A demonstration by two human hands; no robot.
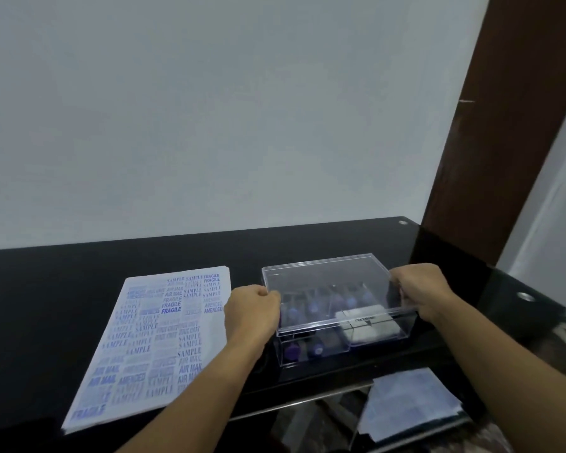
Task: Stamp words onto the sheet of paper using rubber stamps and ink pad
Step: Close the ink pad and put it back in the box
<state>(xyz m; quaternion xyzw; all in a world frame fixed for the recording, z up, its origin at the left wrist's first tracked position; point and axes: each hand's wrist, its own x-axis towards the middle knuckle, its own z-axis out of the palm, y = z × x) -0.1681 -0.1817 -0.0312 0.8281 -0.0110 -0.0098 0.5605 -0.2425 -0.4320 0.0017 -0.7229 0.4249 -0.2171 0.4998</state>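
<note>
Looking down through the head view, we see the left hand (254,308) and the right hand (422,292) gripping opposite short ends of a clear rectangular plastic lid (327,282), fingers curled over its edges. The lid sits over a clear plastic box (347,351) on the glossy black table (46,305); we cannot tell whether it is lifted free. Inside lie purple-handled rubber stamps (291,351) and a flat white case with a dark label (366,325). The white sheet of paper (157,341), covered with blue stamped words, lies flat just left of the box.
</note>
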